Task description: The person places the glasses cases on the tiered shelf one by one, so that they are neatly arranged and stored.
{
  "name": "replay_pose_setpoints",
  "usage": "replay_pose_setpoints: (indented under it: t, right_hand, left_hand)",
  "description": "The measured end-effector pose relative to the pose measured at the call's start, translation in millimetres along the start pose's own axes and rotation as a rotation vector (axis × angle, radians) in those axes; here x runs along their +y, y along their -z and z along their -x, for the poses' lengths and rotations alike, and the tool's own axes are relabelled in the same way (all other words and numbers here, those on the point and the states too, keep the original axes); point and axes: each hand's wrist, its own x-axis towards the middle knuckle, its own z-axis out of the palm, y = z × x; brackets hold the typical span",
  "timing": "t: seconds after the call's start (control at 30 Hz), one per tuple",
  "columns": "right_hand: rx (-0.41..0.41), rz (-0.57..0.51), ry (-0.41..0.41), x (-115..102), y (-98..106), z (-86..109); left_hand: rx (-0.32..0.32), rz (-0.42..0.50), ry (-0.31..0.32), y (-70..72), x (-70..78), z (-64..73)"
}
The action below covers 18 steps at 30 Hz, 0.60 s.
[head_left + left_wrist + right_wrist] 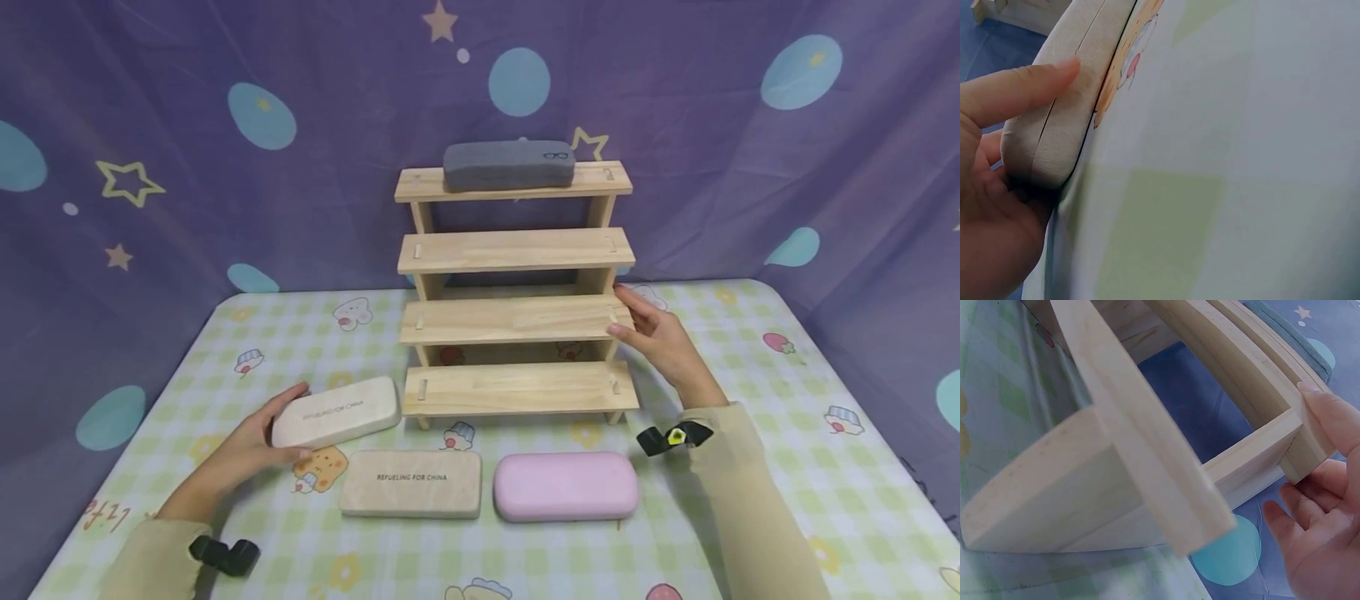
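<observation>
Your left hand (251, 437) pinches the left end of a cream glasses case (337, 412), thumb along the near long side and fingers round the far side; the case sits at the left of the tabletop (832, 483), slanted so that its right end points farther away, just beside the left end of the lowest tier of the four-tier wooden rack (517, 321). Whether its underside touches the cloth, you cannot tell. Your right hand (663, 342) grips the right end of the rack's second tier from the bottom, thumb on the board and fingers curled behind it. Nearer to you, in front of the rack, a beige glasses case (412, 485) lies flat, printed "REFUELING FOR CHINA" like the one in your left hand, and just to its right lies a pink glasses case (566, 487), the two apart. A gray glasses case (510, 165) with a small spectacles drawing rests on the top tier, in front of the purple backdrop (360, 67).
</observation>
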Motion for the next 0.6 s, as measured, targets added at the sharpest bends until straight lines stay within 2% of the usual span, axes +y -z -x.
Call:
replay_pose_setpoints:
  t: [0.2, 0.33, 0.5, 0.6]
  right_hand:
    - [-0.002, 0.0, -0.001, -0.8, 0.3, -0.3]
    - [-0.005, -0.003, -0.003, -1.0, -0.2, -0.3]
    - [-0.001, -0.009, -0.005, -0.1, -1.0, 0.4]
    - [0.001, -0.012, 0.002, 0.3, -1.4, 0.1]
  left_hand:
    - [0.014, -0.016, -0.036, -1.6, -7.6, -1.8]
    - [0.035, -0.066, -0.055, -1.2, -12.5, -4.2]
    - [0.049, -0.094, -0.086, 1.0, -9.3, -5.0]
    - [0.065, -0.104, -0.082, 2.1, -5.7, -3.9]
